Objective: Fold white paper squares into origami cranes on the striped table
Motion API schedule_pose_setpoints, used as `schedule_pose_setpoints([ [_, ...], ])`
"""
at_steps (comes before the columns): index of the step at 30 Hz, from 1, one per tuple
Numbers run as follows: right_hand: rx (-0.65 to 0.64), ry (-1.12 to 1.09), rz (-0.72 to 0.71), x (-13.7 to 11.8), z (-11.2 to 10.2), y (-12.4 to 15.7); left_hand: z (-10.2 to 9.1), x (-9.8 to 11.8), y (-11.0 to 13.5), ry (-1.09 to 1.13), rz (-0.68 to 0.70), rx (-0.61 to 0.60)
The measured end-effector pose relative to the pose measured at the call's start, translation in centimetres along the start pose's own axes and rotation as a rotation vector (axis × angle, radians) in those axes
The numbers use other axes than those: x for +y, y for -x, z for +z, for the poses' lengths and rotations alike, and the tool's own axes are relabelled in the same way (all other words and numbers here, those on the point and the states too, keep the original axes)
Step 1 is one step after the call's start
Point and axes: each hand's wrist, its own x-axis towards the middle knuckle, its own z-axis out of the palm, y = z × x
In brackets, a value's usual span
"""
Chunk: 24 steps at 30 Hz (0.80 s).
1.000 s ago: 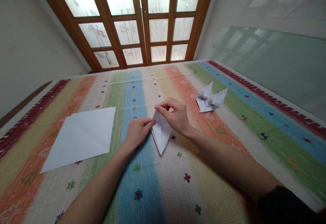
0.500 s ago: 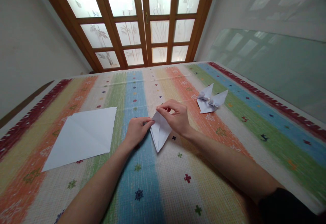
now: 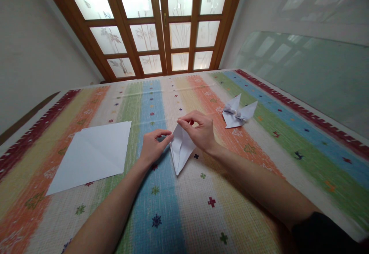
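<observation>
A white folded paper [image 3: 181,148], kite-shaped with its sharp tip towards me, stands slightly raised on the striped cloth between my hands. My right hand [image 3: 200,131] pinches its far corner between thumb and fingers. At its left edge, my left hand [image 3: 155,144] has thumb and forefinger closed on the paper. A crease runs down the middle of the folded paper, and its layers part a little near the lower tip. The curled fingers of my right hand hide part of its right side.
A flat white sheet [image 3: 92,156] with faint creases lies to the left. Right of my hands sits a folded paper figure [image 3: 238,113] with two pointed flaps. The striped tablecloth [image 3: 184,223] covers the table. Wooden glazed doors [image 3: 165,48] stand beyond it.
The folded paper has opened slightly along its middle, and its near tip has shifted a little towards me. My right hand still pinches the far corner.
</observation>
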Motion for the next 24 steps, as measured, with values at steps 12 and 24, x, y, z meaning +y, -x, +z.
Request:
schedule_pose_setpoints([
  [12,0.029,0.043,-0.089,0.2,0.1,0.2,0.3,-0.8,0.2,-0.348,0.222,0.046],
  [24,-0.031,0.496,-0.447,0.4,0.1,1.3,-0.8,-0.9,0.7,-0.511,0.359,0.103],
])
